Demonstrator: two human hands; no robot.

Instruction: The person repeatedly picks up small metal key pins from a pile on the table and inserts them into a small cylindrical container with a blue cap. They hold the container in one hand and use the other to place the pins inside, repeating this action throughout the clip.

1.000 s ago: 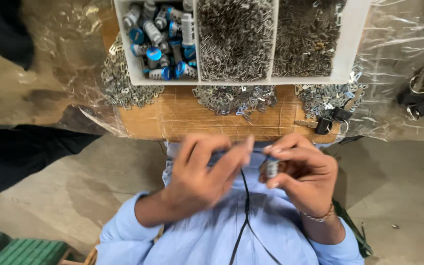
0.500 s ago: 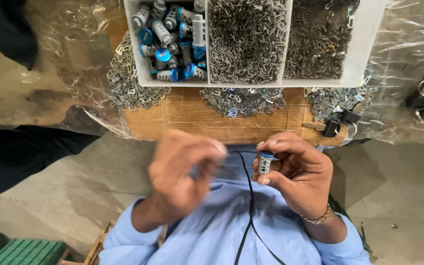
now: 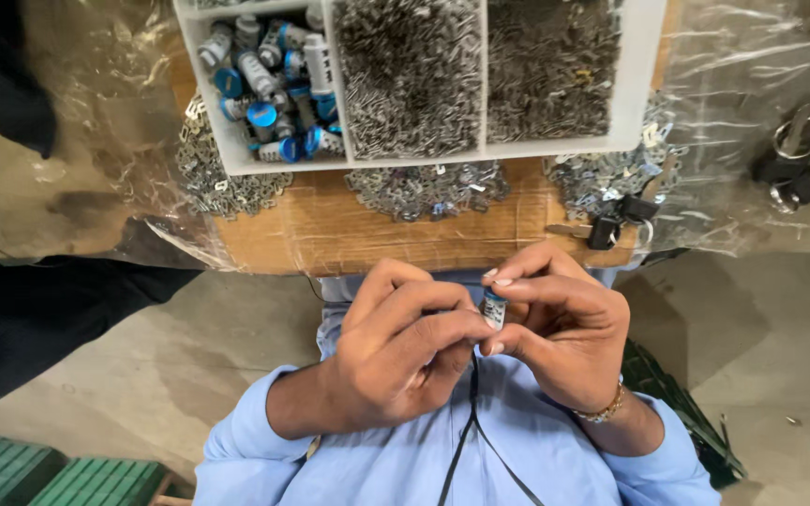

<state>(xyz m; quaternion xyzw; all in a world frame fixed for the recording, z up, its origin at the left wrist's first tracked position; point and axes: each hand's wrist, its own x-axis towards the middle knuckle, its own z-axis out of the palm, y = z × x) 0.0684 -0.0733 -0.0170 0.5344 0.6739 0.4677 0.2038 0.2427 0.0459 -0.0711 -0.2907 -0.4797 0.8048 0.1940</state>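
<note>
The right hand [image 3: 564, 342] pinches a small metal cylinder [image 3: 493, 309] with a blue end between thumb and fingertips, a narrow grip closed on the part. The left hand [image 3: 405, 351] meets it from the other side, its fingertips pressed to the same cylinder; whether they carry a tiny piece of their own is hidden. Both hands work close to the chest, over the light blue shirt [image 3: 480, 459], just below the bench [image 3: 405, 230] edge. On the bench sits a white divided tray [image 3: 330, 103]: one compartment holds blue-capped cylinders [image 3: 269, 94], two hold heaps of small metal clips [image 3: 414, 75]. Loose clips [image 3: 424, 192] lie beside the tray, and dark keys [image 3: 611, 225] near the edge. By my reading, one cylinder is mid-assembly while many wait in the tray.
</note>
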